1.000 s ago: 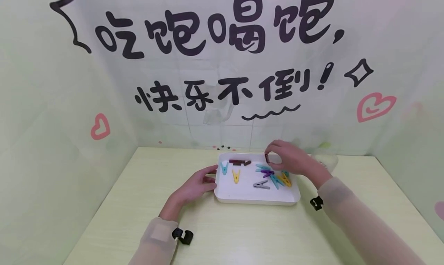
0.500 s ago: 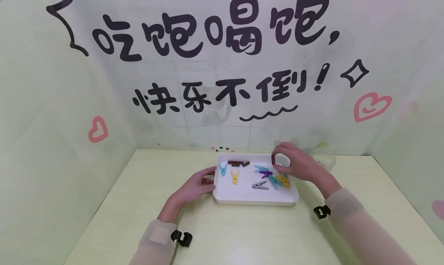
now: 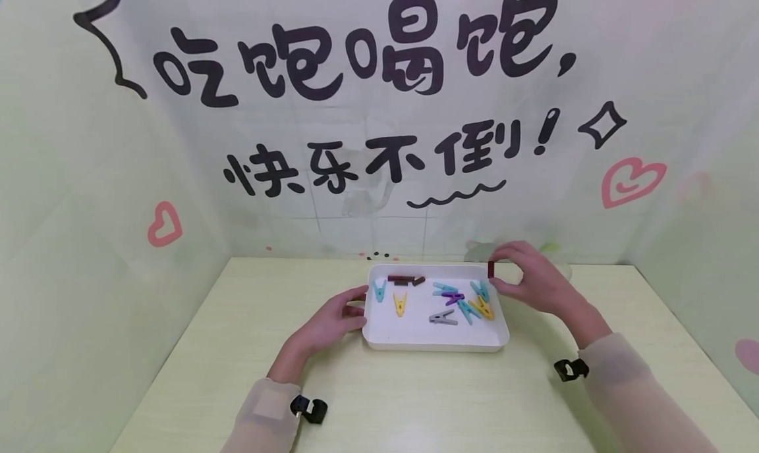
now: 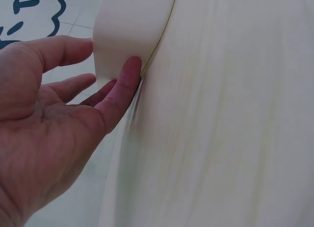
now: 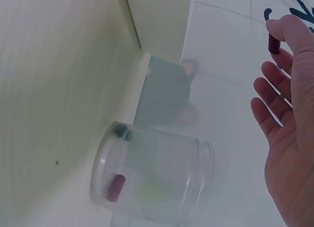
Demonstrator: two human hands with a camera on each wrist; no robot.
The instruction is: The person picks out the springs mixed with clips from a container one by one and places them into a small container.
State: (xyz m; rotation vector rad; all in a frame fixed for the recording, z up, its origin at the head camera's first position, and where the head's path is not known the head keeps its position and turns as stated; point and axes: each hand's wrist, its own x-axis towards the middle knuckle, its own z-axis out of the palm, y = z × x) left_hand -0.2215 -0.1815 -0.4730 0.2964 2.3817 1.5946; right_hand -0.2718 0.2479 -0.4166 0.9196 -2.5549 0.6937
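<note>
My right hand [image 3: 536, 283] pinches a dark red coil spring [image 5: 274, 43] between thumb and forefinger, its other fingers extended. It is above the right back corner of a white tray [image 3: 409, 334]. At the tray's left side, my left hand [image 3: 329, 321] touches the outer wall with relaxed fingertips. Several dark red and brown springs [image 3: 401, 278] lie at the back left inside the tray. Near them are a light blue clothespin [image 3: 379, 291] and a yellow clothespin [image 3: 400, 304]. A grey clothespin [image 3: 443, 317], a purple clothespin [image 3: 453, 298] and several blue and yellow ones spread over the right half.
A clear plastic jar [image 5: 162, 163] stands on the table beyond the tray's right side, mostly behind my right hand in the head view. A reddish spring [image 5: 116, 188] and a dark round piece [image 5: 123, 132] show at its bottom. A printed curtain [image 3: 367, 229] hangs behind the table.
My right hand has carried the spring rightward, from over the tray to its right back corner. My left hand stays at the tray's left wall. The head view has shifted slightly.
</note>
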